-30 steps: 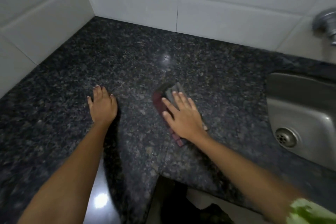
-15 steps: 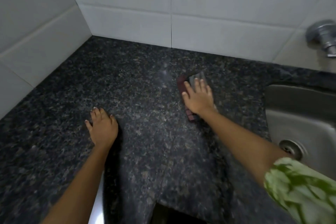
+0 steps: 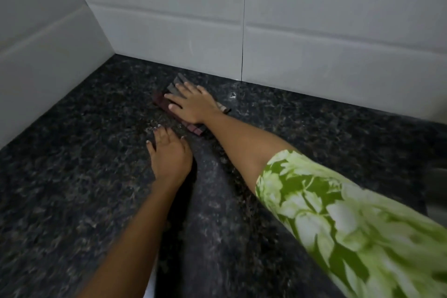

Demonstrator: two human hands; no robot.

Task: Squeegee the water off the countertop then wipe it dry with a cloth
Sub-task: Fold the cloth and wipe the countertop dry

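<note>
A folded cloth is pressed flat on the dark countertop, near the back corner by the white wall tiles. It is held down by the right hand with fingers spread, not wrapped around it. The left hand is laid flat and empty just beside it.
</note>
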